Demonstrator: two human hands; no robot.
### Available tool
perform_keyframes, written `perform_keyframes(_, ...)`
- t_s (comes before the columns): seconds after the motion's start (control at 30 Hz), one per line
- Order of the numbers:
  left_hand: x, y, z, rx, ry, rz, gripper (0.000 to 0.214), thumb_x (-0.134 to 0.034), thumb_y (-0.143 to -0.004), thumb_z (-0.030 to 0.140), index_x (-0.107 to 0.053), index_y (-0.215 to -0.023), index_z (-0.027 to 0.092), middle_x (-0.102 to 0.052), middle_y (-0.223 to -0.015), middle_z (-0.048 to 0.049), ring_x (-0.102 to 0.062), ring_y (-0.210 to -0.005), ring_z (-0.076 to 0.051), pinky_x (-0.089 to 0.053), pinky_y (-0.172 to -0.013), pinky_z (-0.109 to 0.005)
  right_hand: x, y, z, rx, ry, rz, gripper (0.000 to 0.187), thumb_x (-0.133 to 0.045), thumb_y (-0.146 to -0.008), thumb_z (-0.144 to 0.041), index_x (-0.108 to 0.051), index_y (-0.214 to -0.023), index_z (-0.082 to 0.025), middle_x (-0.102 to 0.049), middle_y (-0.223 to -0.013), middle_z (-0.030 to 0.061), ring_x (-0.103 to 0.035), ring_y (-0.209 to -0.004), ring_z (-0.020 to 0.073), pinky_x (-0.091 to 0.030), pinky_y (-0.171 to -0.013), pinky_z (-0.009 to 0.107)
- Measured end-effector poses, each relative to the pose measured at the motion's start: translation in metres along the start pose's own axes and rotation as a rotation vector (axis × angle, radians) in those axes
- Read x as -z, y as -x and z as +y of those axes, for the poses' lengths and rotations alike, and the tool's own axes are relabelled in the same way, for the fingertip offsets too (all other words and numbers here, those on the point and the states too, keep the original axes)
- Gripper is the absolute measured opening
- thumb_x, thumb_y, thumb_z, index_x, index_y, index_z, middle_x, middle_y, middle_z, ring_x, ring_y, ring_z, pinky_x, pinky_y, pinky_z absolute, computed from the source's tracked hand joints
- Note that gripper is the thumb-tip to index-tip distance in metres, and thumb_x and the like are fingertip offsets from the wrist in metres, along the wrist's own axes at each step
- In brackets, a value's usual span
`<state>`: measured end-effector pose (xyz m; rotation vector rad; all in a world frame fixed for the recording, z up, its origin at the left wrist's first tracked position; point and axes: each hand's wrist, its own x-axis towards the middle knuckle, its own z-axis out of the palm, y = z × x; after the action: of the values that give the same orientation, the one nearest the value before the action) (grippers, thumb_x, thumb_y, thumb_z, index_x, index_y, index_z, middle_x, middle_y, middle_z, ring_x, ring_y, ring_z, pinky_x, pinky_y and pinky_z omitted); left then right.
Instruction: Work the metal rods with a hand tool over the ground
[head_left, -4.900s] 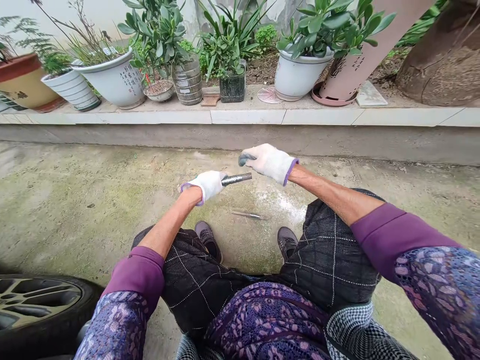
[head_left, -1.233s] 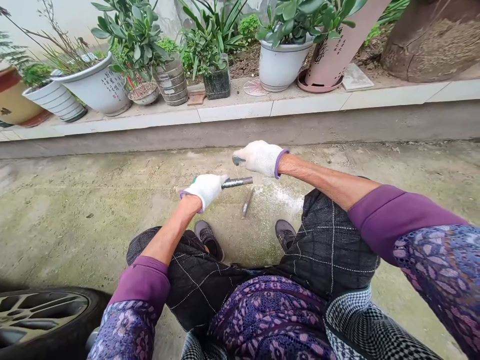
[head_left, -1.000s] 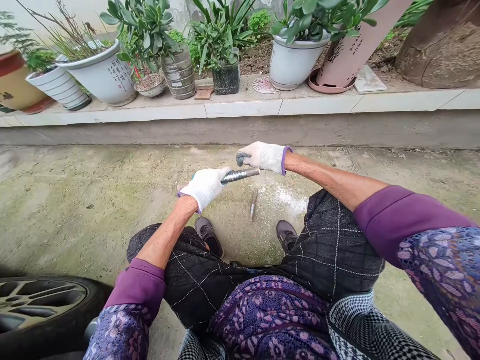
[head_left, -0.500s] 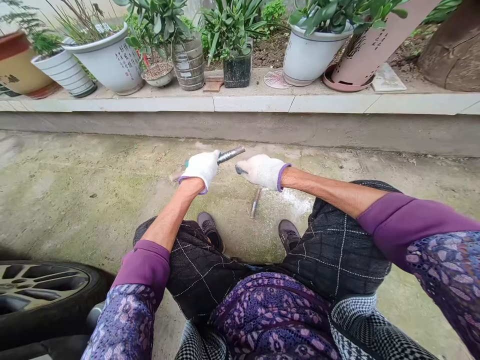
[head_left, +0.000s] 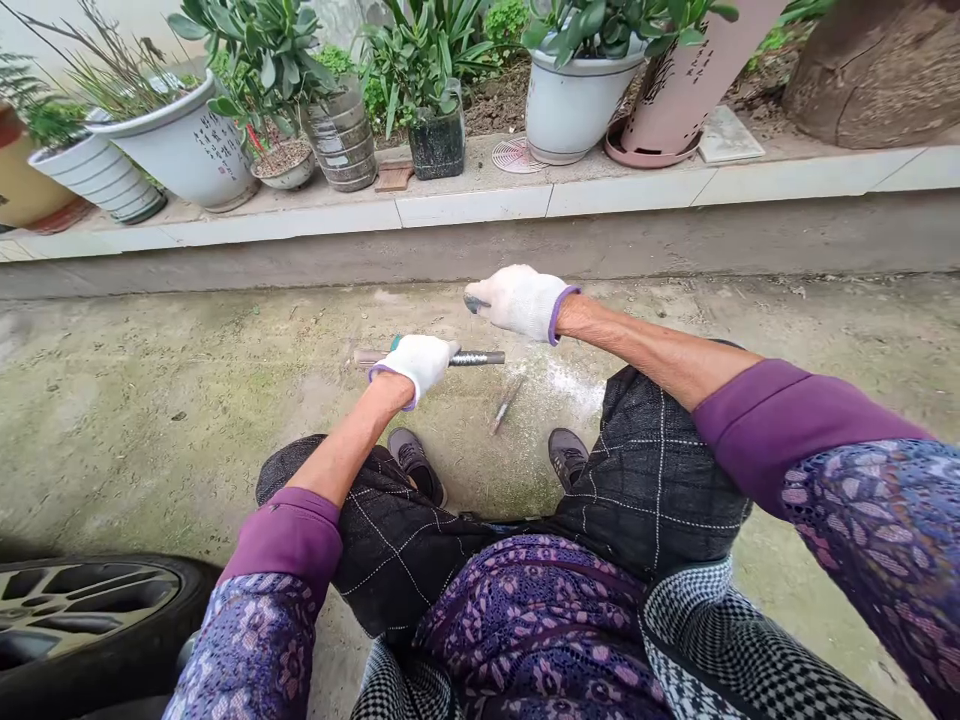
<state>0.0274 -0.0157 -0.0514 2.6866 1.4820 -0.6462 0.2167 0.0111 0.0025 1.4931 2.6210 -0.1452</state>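
Note:
My left hand [head_left: 420, 362], in a white knit glove with a purple cuff, is closed around a rod [head_left: 480, 358]. The rod lies about level across my view. Its brownish end sticks out left of the fist; the right part is dark grey with a whitish, speckled stretch. A bit of teal shows at the glove's far edge. Up and to the right, my right hand [head_left: 517, 300], gloved alike, is closed, with a dark grey patch at its fingertips. Whatever it may hold is hidden. It is apart from the rod.
On the concrete between my shoes [head_left: 568, 455] lies a thin brownish stick [head_left: 507, 405], near scattered white powder [head_left: 574, 385]. A tiled ledge [head_left: 472, 205] carries several potted plants, including a white pot [head_left: 577, 105]. A car wheel [head_left: 97, 620] stands at lower left.
My left hand has come down and nearer with the rod, which has turned from slanting upward to level. My right hand sits slightly higher, now clear of the rod's line. The view has shifted.

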Motion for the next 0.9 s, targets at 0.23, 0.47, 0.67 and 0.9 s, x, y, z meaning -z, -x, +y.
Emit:
perform_keyframes(0.23, 0.022, 0.028, 0.003, -0.001, 0.074, 0.068, 0.039, -0.043, -0.092, 0.023, -0.061, -0.126, 0.028, -0.072, -0.086, -0.0085, -0.07, -0.08, -0.025, -0.05, -0.072, -0.033, -0.026, -0.013, 0.008, 0.002, -0.131, -0.077, 0.027, -0.047, -0.087, -0.027, -0.071, -0.099, -0.02, -0.073, -0.087, 0.0051, -0.061, -0.07, 0.0159, -0.036, -0.057, 0.027)
perform_keyframes(0.47, 0.034, 0.042, -0.026, 0.254, 0.194, 0.146, 0.035, -0.04, -0.094, 0.025, -0.06, -0.123, 0.023, -0.072, -0.095, -0.0096, -0.069, -0.087, -0.023, -0.049, -0.08, -0.032, -0.047, -0.009, -0.035, 0.077, -0.209, -0.182, 0.028, -0.045, -0.089, -0.025, -0.07, -0.1, -0.02, -0.074, -0.091, 0.0059, -0.063, -0.074, 0.0168, -0.039, -0.062, 0.027)
perform_keyframes(0.67, 0.018, 0.022, -0.044, 0.324, 0.142, 0.146, 0.035, -0.039, -0.094, 0.019, -0.062, -0.12, 0.017, -0.071, -0.096, -0.0149, -0.069, -0.094, -0.027, -0.049, -0.084, -0.036, -0.038, 0.006, -0.061, 0.155, -0.116, -0.142, 0.032, -0.04, -0.094, -0.031, -0.068, -0.105, -0.021, -0.074, -0.093, 0.0082, -0.065, -0.078, 0.0193, -0.035, -0.061, 0.029)
perform_keyframes(0.9, 0.0, -0.002, -0.034, 0.236, 0.019, 0.119, 0.034, -0.039, -0.093, 0.016, -0.064, -0.116, 0.016, -0.071, -0.095, -0.0172, -0.07, -0.095, -0.03, -0.05, -0.081, -0.039, -0.007, 0.014, -0.044, 0.088, -0.066, -0.064, 0.033, -0.04, -0.096, -0.031, -0.068, -0.11, -0.019, -0.073, -0.095, 0.0106, -0.066, -0.08, 0.0214, -0.036, -0.062, 0.03)
